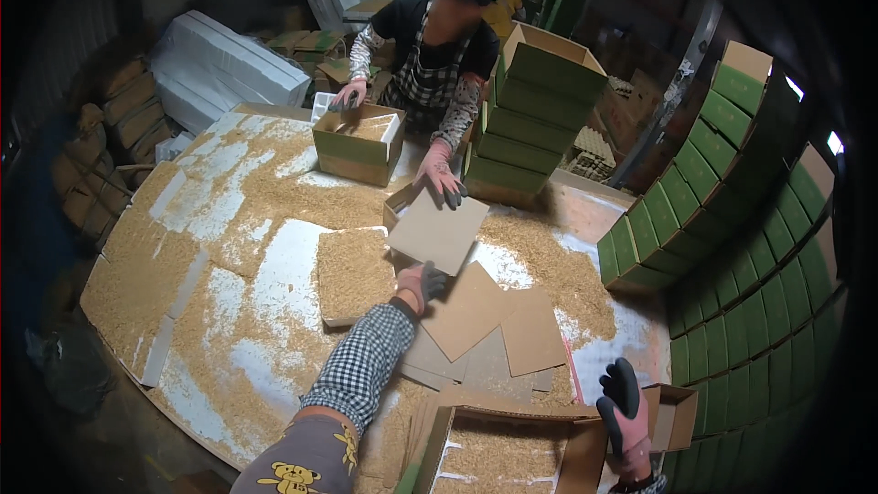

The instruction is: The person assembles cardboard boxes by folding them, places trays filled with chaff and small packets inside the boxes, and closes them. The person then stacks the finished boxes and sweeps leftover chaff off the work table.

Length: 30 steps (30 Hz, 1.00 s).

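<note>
In the head view, a flat, nearly square sheet of greyish-brown cardboard (437, 229) is seen ahead of the wearer, near the middle of the surface (631, 338). Its near edge is met by the left hand (421, 285), gloved in pink with dark grey fingertips. The fingers are curled there, but whether the edge is pinched cannot be told, since the thumb is hidden. No clear long axis is shown by the sheet; it is set askew, with one corner pointed toward the wearer. The left hand is by far the nearer of the two, and the sheet is placed directly beyond it.

The right hand (626, 421), gloved alike, is held well apart with its fingers spread and nothing gripped. It is raised just beside the end wall of a large open carton with a green outer side (585, 457), in which tan shavings are contained; contact with that wall cannot be told.

From the far side, the sheet's upper part is covered by a co-worker's gloved hand (441, 176). Part of a small open brown box (396, 206) is seen at the sheet's far left edge. Several loose flat brown cardboard pieces (466, 311) are spread on the near side, and a white block topped with tan shavings (357, 270) is seen to the left.
</note>
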### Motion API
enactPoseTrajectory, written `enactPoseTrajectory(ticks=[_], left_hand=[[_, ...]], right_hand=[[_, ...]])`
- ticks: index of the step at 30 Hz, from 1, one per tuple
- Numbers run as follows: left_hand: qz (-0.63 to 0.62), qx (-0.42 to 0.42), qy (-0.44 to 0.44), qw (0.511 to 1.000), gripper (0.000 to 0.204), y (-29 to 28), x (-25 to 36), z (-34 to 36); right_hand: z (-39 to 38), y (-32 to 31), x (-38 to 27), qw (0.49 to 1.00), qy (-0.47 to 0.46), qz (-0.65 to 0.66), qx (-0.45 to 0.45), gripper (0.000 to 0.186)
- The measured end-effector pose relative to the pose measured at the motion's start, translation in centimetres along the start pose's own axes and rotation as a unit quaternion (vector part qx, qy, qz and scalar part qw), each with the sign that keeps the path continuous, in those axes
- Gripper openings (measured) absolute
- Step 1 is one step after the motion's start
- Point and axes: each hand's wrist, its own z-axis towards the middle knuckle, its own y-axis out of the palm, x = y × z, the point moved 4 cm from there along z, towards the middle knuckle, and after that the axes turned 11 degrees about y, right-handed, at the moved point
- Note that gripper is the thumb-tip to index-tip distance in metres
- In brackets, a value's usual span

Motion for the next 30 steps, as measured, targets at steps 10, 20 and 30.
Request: enactPoseTrajectory(ticks=[10, 20, 30], left_hand=[[0.623, -0.157, 0.322, 0.695, 0.041, 4.7, -0.3, -7.8], [0.892, -0.104, 0.187, 0.398, 0.051, -9.0, 11.5, -10.4], [0.853, 0.075, 0.352, 0.378, 0.02, 5.7, 13.8, 10.7]], right_hand=[[27.8, 12.7, 4.4, 0.968, 0.246, -0.058, -0.01, 0.091], [35.4, 22.5, 5.4, 0.994, 0.086, -0.064, 0.002, 0.092], [34.6, 31.2, -3.5, 0.981, -0.124, -0.148, -0.017, 0.071]])
